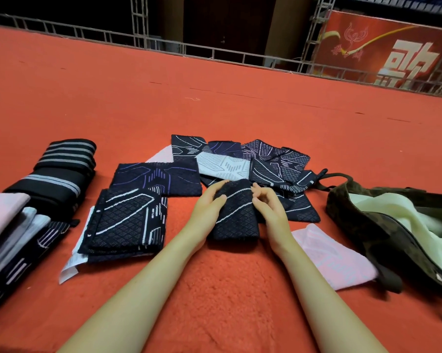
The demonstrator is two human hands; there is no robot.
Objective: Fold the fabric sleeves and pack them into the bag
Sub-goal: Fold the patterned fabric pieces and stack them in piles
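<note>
Two bare forearms, entering from the near edge of the red carpet (214, 289) and converging on its middle.

Left hand (209, 200): fingers curled round the left side of the folded dark sleeve (236, 212), thumb on top. Grasping.

Right hand (267, 200): fingers bent, tips pinching the sleeve's upper right edge. Grasping.

Folded dark sleeve: navy-black knit with white diagonal lines, lying on the carpet's middle between both hands, long axis toward the far edge.

Pink sleeve (334, 258): flat, just right of the right forearm, near the bag.

Bag (362, 220): dark olive, patterned, slumped open toward the right edge; pale green lining (403, 215) exposed; strap trailing toward the unfolded pile.

Unfolded pile (255, 159): several dark patterned sleeves and one pale grey one, overlapping, directly beyond the hands.

Folded navy stack (128, 220): dark sleeves with white linework, left of the left forearm, resting on a white paper label (71, 266) that sticks out at its near left corner.

Navy sleeve with purple lines (156, 178): flat, just beyond that stack.

Striped black rolls (59, 171): black with grey bands, toward the left edge.

Mixed stack (13, 235): pink, white and dark pieces, at the left edge, partly out of view.

Metal truss railing (164, 44) along the far edge; red banner (382, 47) with white characters behind it at the far right corner.
</note>
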